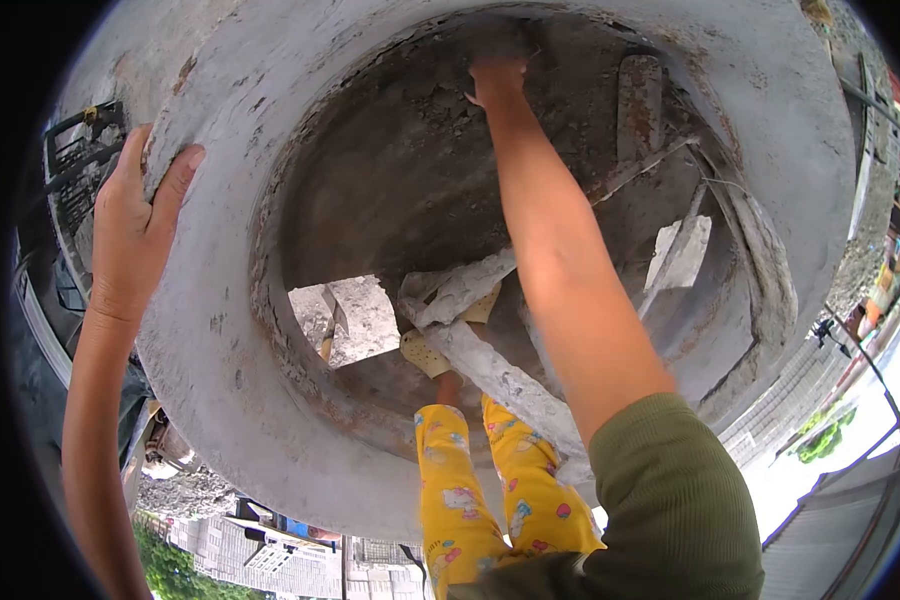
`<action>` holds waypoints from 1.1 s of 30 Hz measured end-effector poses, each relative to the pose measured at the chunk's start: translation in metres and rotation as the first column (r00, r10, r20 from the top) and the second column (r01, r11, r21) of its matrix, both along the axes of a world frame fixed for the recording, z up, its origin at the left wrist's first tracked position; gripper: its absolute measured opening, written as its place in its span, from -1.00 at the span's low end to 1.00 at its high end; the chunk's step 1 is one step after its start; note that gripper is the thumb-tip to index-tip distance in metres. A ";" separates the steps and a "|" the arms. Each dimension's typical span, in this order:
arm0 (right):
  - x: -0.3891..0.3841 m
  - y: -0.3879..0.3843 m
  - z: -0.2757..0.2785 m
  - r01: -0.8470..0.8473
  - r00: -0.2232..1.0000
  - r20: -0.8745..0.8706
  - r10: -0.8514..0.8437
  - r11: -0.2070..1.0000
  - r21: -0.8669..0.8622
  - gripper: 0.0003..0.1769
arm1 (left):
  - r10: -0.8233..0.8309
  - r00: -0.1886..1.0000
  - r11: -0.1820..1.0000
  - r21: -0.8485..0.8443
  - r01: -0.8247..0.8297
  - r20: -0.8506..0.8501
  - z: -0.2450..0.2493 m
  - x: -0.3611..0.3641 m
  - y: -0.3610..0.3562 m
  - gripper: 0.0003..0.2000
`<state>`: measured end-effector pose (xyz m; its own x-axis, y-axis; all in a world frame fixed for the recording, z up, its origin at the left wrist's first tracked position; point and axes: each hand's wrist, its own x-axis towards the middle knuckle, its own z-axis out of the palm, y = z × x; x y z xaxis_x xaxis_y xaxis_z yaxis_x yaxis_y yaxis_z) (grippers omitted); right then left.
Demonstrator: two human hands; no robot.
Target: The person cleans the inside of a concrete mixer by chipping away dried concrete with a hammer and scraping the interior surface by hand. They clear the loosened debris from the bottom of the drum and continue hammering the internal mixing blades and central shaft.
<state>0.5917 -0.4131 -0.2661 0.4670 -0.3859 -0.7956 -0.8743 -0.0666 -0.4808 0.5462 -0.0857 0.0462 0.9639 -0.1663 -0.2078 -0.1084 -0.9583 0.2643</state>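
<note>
My left hand (130,215) is closed over the outer edge of a large round cement-crusted drum (210,330), thumb on the near face and the other fingers mostly behind the edge. Deep inside the drum, my right hand (498,78) is at the dirty inner surface (390,190), beside crumbly grey residue (455,115). A dark blur covers its fingertips, so whether it holds anything is hidden. To its right, a cement-coated paddle (639,105) stands out from the inner wall.
Crusted mixer arms (500,375) cross the drum below my right forearm. A square opening (355,320) shows rubble and a tool with a wooden handle beneath. Another opening (680,250) lies at right. Feet in pale clogs (422,353) are below the arms.
</note>
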 end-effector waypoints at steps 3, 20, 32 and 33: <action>-0.022 0.072 -0.035 -0.528 0.849 -0.211 0.485 0.764 -0.369 -0.19 | 0.042 0.998 0.999 -0.033 -0.044 -0.046 -0.001 -0.001 -0.001 -0.51; -0.170 0.027 0.136 -0.521 0.847 -0.051 0.529 0.845 0.119 -0.32 | 0.074 0.996 0.997 0.042 -0.071 -0.058 -0.003 0.006 0.000 -0.34; -0.180 -0.007 0.166 0.029 0.989 -0.144 0.013 0.958 0.287 -0.86 | -0.057 0.998 0.987 0.150 0.052 0.030 -0.027 0.016 0.019 -0.28; -0.180 -0.005 0.164 0.001 0.989 -0.145 0.041 0.961 0.275 -0.89 | -0.062 0.998 0.982 0.177 0.060 0.008 -0.030 0.018 0.022 -0.26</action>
<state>0.4113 -0.4177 -0.1016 0.3414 -0.1353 -0.9301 -0.9368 0.0312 -0.3484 0.5641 -0.0637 0.0160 0.9560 -0.1869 -0.2262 -0.1705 -0.9812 0.0902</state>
